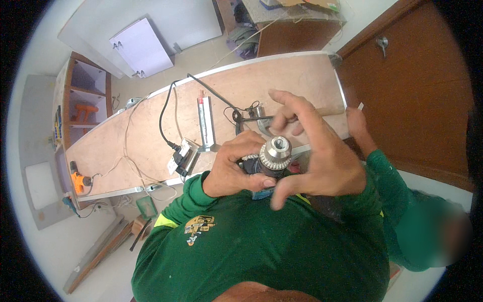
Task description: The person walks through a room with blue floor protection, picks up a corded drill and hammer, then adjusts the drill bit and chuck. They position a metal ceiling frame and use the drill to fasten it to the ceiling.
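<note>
My left hand (229, 168) is wrapped round the dark body of a power drill, just behind its silver keyed chuck (277, 152). The chuck points up toward me, and no bit shows in its mouth. My right hand (327, 161) is beside the chuck with thumb and fingers spread, apparently holding nothing. A black cord (211, 91) runs over the bench toward the drill. Past the chuck lie a dark rod (256, 120) and a silver cylindrical piece (260, 115), partly hidden by my fingers. Most of the drill's body is hidden by my left hand.
On the wooden bench (151, 121) are a metal channel (209, 126), a black plug (176, 147) at a socket block, loose cables and an orange tool (79, 182). A co-worker's hand (356, 122) is at the right edge. A brown door (407, 90) stands beyond.
</note>
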`<act>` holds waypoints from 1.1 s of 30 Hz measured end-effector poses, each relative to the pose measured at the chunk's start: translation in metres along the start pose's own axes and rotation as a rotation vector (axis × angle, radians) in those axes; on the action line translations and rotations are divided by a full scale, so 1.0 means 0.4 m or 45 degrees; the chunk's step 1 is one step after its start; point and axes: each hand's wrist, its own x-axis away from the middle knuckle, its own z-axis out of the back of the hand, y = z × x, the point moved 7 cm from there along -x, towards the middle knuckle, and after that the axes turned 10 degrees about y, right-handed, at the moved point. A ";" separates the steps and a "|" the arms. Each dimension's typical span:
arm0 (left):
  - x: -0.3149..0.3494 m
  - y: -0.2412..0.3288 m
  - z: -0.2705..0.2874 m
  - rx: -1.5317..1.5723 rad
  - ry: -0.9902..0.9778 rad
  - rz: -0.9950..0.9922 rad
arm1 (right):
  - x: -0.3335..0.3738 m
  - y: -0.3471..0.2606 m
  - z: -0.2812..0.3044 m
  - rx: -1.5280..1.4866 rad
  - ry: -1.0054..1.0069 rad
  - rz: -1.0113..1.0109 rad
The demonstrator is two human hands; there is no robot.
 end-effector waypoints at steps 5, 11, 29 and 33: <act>0.010 -0.023 0.004 0.023 -0.008 0.000 | 0.002 0.035 -0.023 -0.081 -0.110 -0.207; 0.020 -0.028 0.008 0.019 0.008 0.069 | 0.014 0.032 -0.009 -0.180 -0.042 -0.117; 0.019 -0.042 0.008 0.103 0.073 0.099 | 0.007 0.015 -0.029 -0.105 -0.074 -0.296; 0.024 -0.037 0.007 0.129 0.097 0.124 | 0.011 0.032 -0.012 -0.268 -0.132 -0.056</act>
